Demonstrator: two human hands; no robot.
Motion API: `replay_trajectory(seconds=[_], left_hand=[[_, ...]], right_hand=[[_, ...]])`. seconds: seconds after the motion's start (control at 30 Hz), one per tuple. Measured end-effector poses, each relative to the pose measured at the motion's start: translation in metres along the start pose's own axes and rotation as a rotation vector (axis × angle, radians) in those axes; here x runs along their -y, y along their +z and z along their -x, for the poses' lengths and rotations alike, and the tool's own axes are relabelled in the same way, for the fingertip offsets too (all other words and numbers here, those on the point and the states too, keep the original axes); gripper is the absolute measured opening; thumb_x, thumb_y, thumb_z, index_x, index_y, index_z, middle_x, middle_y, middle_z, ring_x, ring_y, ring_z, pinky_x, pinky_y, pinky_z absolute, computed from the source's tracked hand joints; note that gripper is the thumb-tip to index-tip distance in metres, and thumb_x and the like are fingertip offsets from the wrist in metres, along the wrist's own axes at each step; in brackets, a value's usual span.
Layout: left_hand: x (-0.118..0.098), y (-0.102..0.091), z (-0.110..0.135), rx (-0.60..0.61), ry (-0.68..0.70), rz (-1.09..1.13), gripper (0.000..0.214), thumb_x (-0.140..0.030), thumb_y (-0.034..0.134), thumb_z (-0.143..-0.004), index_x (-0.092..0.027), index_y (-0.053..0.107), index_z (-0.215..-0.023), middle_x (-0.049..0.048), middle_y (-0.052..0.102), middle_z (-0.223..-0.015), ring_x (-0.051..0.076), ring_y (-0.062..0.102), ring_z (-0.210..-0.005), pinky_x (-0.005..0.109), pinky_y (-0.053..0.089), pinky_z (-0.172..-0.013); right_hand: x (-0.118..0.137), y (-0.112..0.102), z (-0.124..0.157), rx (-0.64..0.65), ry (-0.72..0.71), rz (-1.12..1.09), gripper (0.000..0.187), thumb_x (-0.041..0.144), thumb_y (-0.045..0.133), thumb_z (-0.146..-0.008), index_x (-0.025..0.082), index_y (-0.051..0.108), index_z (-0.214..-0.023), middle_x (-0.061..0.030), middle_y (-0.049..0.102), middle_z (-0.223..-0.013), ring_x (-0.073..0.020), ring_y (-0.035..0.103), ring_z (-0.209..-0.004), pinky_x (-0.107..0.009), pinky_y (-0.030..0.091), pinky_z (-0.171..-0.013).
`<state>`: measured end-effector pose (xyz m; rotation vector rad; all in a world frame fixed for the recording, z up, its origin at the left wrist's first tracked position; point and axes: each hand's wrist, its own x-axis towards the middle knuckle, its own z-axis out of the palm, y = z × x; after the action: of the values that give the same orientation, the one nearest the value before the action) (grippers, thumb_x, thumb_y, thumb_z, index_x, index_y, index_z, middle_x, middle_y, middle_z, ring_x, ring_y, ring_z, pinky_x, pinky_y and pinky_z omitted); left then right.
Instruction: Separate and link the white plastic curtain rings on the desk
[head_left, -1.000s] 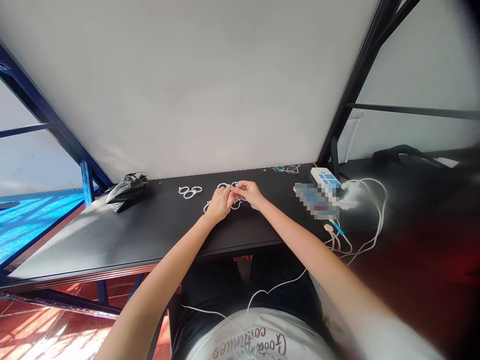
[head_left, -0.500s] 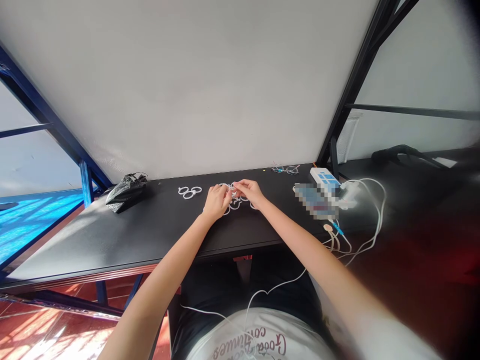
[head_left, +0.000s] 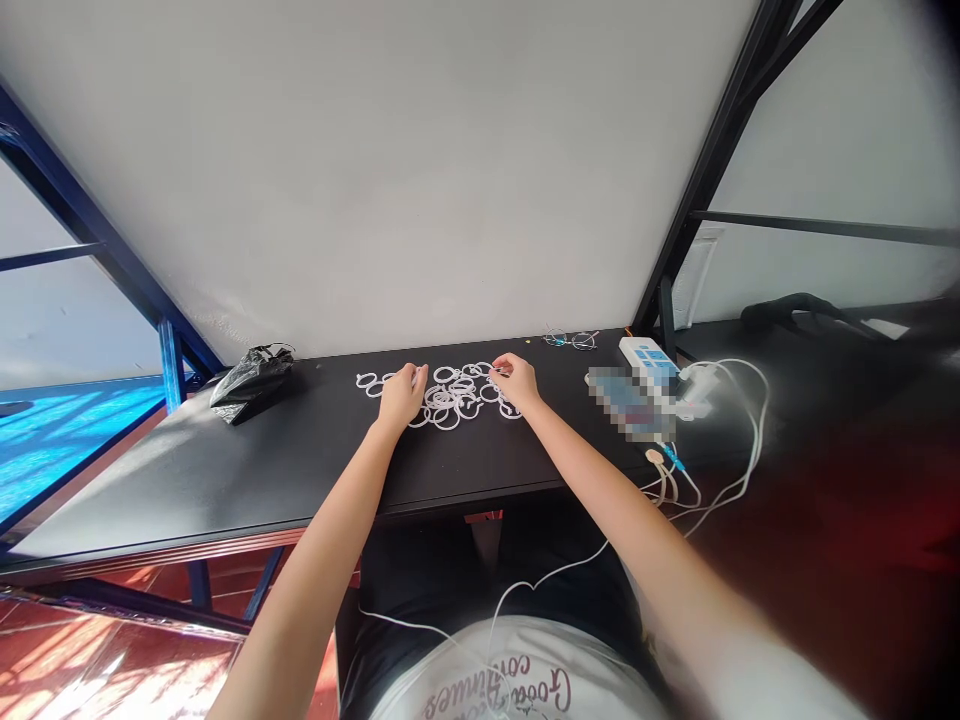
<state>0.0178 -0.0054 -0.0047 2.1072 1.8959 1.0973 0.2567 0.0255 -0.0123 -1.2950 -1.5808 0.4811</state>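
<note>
Several white plastic rings lie in a loose, overlapping pile on the black table. At the left edge of the pile is my left hand, its fingers closed with a bit of a white ring showing at the tips. My right hand is at the pile's right side, thumb and fingers pinching the edge of another white ring. Left of my left hand lies a small group of rings, partly hidden behind that hand.
A crumpled black plastic bag sits at the left by the wall. Eyeglasses rest at the back. To the right are a white power strip, a blurred-out flat device and white cables. Black frame bars rise on the right.
My hands were close together over the pile and have moved apart, the left one leftward and the right one slightly right. More of the ring pile between them now shows.
</note>
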Motion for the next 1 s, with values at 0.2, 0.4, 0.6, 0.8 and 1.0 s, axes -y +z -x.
replay_trajectory(seconds=[0.2, 0.4, 0.6, 0.8, 1.0], left_hand=[[0.0078, 0.0030, -0.0017, -0.007, 0.001, -0.159, 0.024, -0.031, 0.036, -0.098, -0.019, 0.055, -0.090, 0.0087, 0.063, -0.086, 0.024, 0.061, -0.080, 0.031, 0.041, -0.070], [0.0080, 0.0018, -0.0006, 0.043, -0.024, -0.330, 0.027, -0.027, 0.038, -0.096, -0.018, 0.063, -0.101, 0.0141, 0.063, -0.101, 0.030, 0.059, -0.100, 0.039, 0.043, -0.084], [0.0089, 0.0005, 0.0003, 0.086, -0.042, -0.360, 0.027, -0.023, 0.040, -0.094, -0.017, 0.064, -0.104, 0.0164, 0.062, -0.106, 0.033, 0.056, -0.106, 0.044, 0.043, -0.088], [0.0111, 0.0013, 0.0000, 0.121, -0.045, -0.368, 0.027, -0.021, 0.041, -0.092, -0.017, 0.065, -0.104, 0.0159, 0.064, -0.105, 0.032, 0.057, -0.107, 0.043, 0.044, -0.087], [0.0111, 0.0007, -0.0003, 0.139, -0.037, -0.355, 0.028, -0.022, 0.042, -0.092, -0.017, 0.064, -0.108, 0.0154, 0.064, -0.104, 0.032, 0.058, -0.104, 0.041, 0.045, -0.085]], right_hand=[[-0.0021, 0.0008, 0.0006, 0.051, 0.033, 0.072, 0.008, 0.018, 0.064, -0.072, 0.020, 0.062, -0.080, -0.0046, 0.071, -0.094, -0.0204, 0.065, -0.093, -0.035, 0.052, -0.085], [-0.0012, 0.0019, 0.0017, 0.088, 0.062, 0.046, 0.005, 0.017, 0.063, -0.072, 0.020, 0.062, -0.076, -0.0029, 0.071, -0.088, -0.0168, 0.066, -0.079, -0.030, 0.052, -0.074], [-0.0013, 0.0018, 0.0018, 0.091, 0.053, 0.042, 0.005, 0.017, 0.064, -0.072, 0.020, 0.062, -0.075, -0.0032, 0.070, -0.086, -0.0173, 0.065, -0.079, -0.031, 0.052, -0.075], [0.0013, 0.0010, 0.0028, 0.100, 0.058, 0.036, 0.004, 0.016, 0.063, -0.072, 0.020, 0.062, -0.073, -0.0031, 0.070, -0.085, -0.0180, 0.066, -0.082, -0.032, 0.052, -0.078], [0.0028, 0.0002, 0.0026, 0.080, 0.044, 0.061, 0.006, 0.015, 0.063, -0.072, 0.021, 0.064, -0.074, -0.0032, 0.072, -0.090, -0.0210, 0.065, -0.095, -0.035, 0.050, -0.086]])
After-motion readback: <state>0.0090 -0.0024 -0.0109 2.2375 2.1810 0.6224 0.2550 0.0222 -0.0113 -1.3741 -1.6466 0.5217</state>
